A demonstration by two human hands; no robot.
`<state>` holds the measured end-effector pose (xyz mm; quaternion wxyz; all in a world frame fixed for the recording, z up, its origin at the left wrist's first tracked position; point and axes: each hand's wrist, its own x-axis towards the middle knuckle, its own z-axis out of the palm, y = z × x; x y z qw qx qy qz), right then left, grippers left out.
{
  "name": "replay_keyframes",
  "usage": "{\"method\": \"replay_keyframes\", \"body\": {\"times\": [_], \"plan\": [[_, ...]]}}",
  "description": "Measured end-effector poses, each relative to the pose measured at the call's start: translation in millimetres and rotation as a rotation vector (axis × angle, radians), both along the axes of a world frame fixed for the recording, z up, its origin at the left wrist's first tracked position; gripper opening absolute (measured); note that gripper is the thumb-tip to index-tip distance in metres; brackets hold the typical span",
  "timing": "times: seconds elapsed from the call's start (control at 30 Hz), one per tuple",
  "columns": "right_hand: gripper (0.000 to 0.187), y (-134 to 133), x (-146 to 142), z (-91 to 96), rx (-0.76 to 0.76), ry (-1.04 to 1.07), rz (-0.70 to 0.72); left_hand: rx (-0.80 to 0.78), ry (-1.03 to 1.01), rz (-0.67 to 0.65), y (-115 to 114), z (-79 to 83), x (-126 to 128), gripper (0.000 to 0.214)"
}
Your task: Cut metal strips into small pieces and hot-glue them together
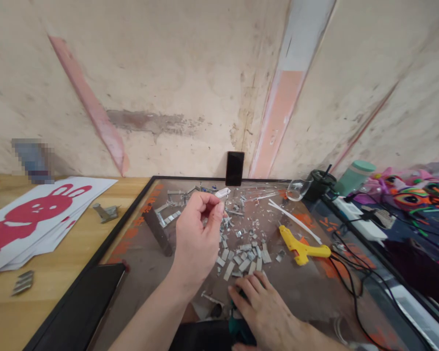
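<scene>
Gingerly, our left hand (199, 233) pinches a pale piece (223, 193).
Slackening could drop it; our right hand (259, 303), grip unclear, might miss it.

I was in what looked like a craft workshop, with a stained, peeling wall (190, 63) before me. Little metallic-looking pieces (245, 264) lay scattered over my worktop (146, 287) beside a yellow glue gun (299, 249), a power strip (354, 214) further right.
</scene>
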<state>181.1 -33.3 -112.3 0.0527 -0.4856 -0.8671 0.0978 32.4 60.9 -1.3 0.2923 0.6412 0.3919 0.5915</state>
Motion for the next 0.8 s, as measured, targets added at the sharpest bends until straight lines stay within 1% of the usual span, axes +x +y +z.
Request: {"method": "replay_keyframes", "body": {"times": [0.03,0.07,0.1,0.13,0.2,0.27,0.3,0.37,0.47,0.6,0.7,0.8], "plan": [[0.069,4,-1,14.7,-0.022,0.036,-0.018,-0.004,0.006,-0.002,0,-0.7,1,0.005],[0.054,10,-1,30.8,-0.031,0.104,-0.068,-0.005,0.013,-0.005,-1,-1.7,2,0.006],[0.040,17,-1,46.9,-0.037,0.201,-0.120,-0.006,0.019,-0.009,-1,-2.7,3,0.006],[0.028,25,-2,62.0,-0.019,0.343,-0.193,-0.005,0.023,-0.012,-1,-3.9,4,0.006],[0.018,42,-2,85.3,-0.043,0.669,-0.324,-0.001,0.038,-0.016,-2,-6.5,6,0.005],[0.019,58,-5,96.9,-0.139,1.001,-0.367,0.008,0.063,-0.007,-3,-9.0,9,0.004],[0.021,64,-6,98.7,-0.198,1.154,-0.363,0.014,0.082,0.003,-3,-10.1,11,0.004],[0.023,72,-11,96.9,-0.295,1.387,-0.342,0.033,0.127,0.031,-4,-11.9,13,0.004],[0.021,76,-15,90.4,-0.386,1.577,-0.327,0.075,0.187,0.079,-5,-13.5,15,0.005],[0.019,75,-14,87.0,-0.419,1.668,-0.333,0.094,0.214,0.062,-5,-14.2,17,0.006],[0.019,76,-11,87.4,-0.414,1.653,-0.318,0.046,0.193,0.035,-5,-14.1,17,0.004],[0.018,76,-9,88.0,-0.358,1.620,-0.305,-0.030,0.145,-0.006,-4,-13.9,17,0.004]]}}
